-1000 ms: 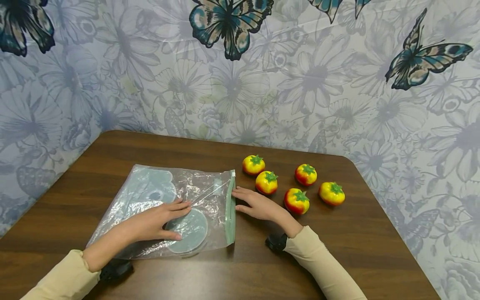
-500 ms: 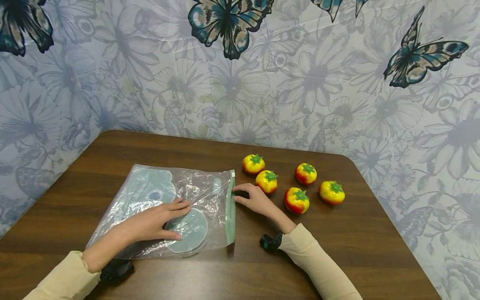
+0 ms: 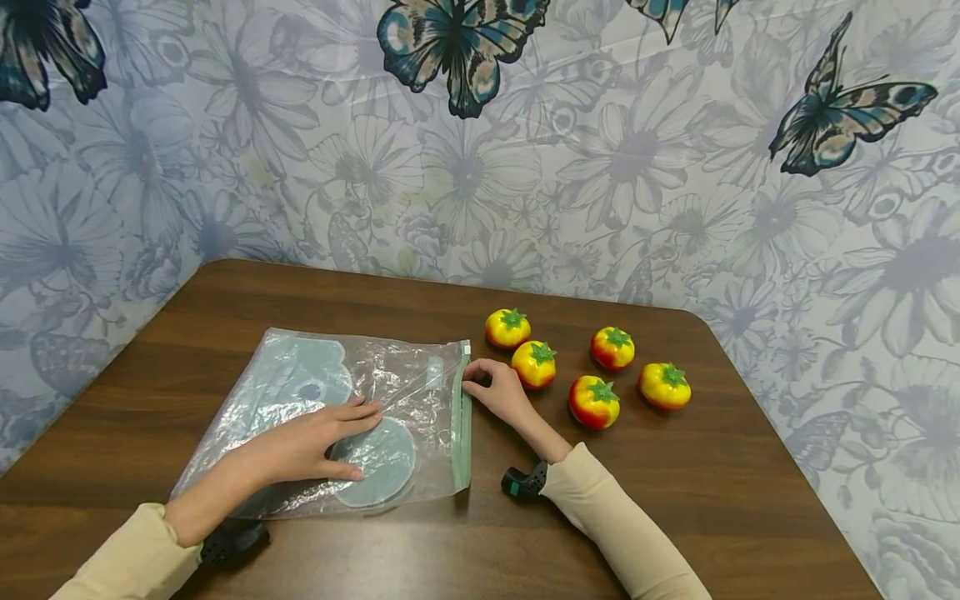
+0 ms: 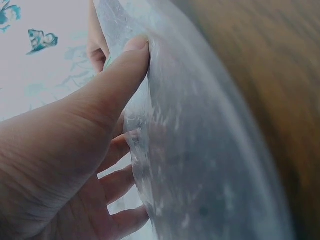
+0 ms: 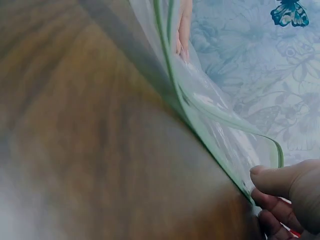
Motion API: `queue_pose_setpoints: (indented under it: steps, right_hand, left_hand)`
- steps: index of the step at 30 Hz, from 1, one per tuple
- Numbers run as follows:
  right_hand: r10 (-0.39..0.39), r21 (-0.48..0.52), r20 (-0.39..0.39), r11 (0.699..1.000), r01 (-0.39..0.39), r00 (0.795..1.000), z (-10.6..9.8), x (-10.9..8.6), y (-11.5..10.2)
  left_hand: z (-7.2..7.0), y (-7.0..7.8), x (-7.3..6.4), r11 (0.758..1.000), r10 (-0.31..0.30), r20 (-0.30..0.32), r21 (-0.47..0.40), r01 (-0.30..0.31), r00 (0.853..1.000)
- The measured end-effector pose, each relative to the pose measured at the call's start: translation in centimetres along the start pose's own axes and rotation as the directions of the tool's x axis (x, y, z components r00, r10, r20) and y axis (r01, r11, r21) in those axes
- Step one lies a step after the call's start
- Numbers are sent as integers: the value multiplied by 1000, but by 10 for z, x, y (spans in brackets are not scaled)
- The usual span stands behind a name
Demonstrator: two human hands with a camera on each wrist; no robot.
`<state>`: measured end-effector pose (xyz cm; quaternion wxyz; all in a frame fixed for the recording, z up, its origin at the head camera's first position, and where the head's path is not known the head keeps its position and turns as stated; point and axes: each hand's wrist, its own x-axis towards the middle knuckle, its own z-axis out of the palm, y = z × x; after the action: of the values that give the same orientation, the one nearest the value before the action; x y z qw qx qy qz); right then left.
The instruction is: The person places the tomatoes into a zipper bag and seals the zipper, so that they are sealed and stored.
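A clear zip-top bag [image 3: 420, 375] lies flat on the table, its green zip edge [image 3: 461, 425] facing right. Pale blue-green rounded shapes [image 3: 382, 462] show on it. My left hand [image 3: 307, 446] rests on the bag with fingers spread. In the left wrist view the thumb [image 4: 117, 72] and fingertips lie against the crinkled plastic. My right hand [image 3: 498, 392] pinches the far end of the zip edge between thumb and fingers. The right wrist view shows the bag's mouth parted a little, with the thumb [image 5: 275, 180] at its corner.
Several red-and-yellow, tomato-like fruits with green tops stand right of the bag, the nearest fruit [image 3: 534, 364] close behind the right hand and another fruit [image 3: 664, 387] farthest right. The brown wooden table [image 3: 337, 292] ends at a floral wall with butterflies.
My right hand has drawn up toward the far corner of the zip edge, its straight fingers curling into a pinch. My left hand and the bag have stayed put.
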<state>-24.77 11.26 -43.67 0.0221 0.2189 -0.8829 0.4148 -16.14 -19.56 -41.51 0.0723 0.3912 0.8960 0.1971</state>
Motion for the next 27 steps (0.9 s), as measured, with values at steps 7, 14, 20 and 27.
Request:
queue_pose_setpoints:
  steps: [7, 14, 20, 27]
  right_hand:
    - [-37, -89, -9, 995, 36, 999, 6, -1, -4]
    - [2, -162, -18, 987, -5, 1000, 8, 0, -12]
    - [53, -231, -1, 972, -52, 999, 10, 3, -18]
    - [83, -261, 24, 962, -74, 996, 10, 4, -19]
  left_hand:
    - [1, -1, 1, 1000, -10, 4, 1, 10, 1000]
    - [1, -1, 1, 1000, -20, 3, 11, 20, 1000]
    - [0, -1, 1, 999, -17, 5, 37, 17, 1000]
    - [-5, 2, 5, 993, 23, -2, 115, -23, 1000]
